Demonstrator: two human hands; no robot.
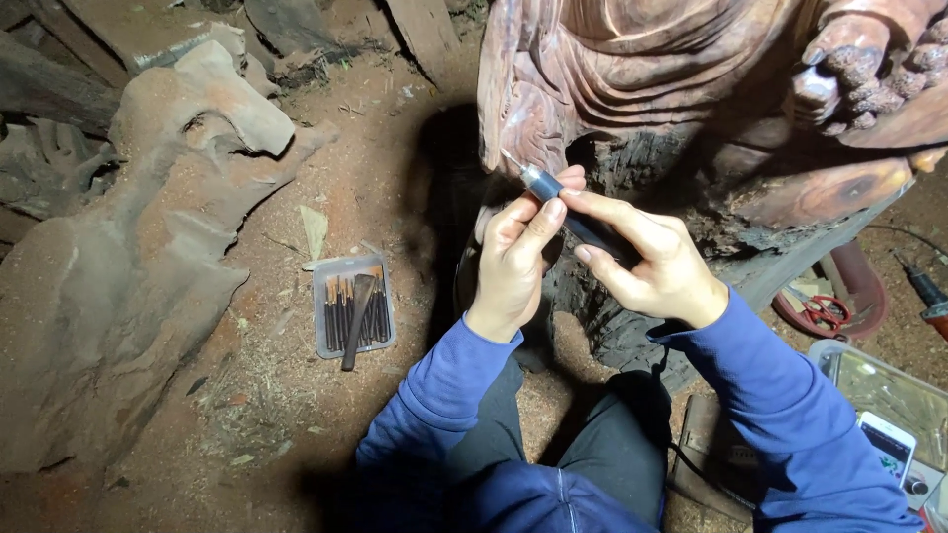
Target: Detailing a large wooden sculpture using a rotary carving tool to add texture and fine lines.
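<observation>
Up above the fingers looms the wood carving (632, 79) — its folds just beyond the tool's tip. Both hands, left hand (513, 262) and right hand (657, 266), clamp fingers round the slim rotary tool (553, 192) — thumbs touching its barrel.

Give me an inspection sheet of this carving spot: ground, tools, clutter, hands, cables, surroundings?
Surface: dirt floor strewn with sawdust and chips.
Job's things: rotary carving tool, bit tip against the reddish carved wooden statue.
Clutter: clear tray of carving bits with a dark handle across it; red-handled scissors; smartphone in a plastic bin.
Hands: left hand and right hand both grip the tool.
Cables: thin dark cord on the ground at right.
Surroundings: rough wood slab and scrap planks at left.
</observation>
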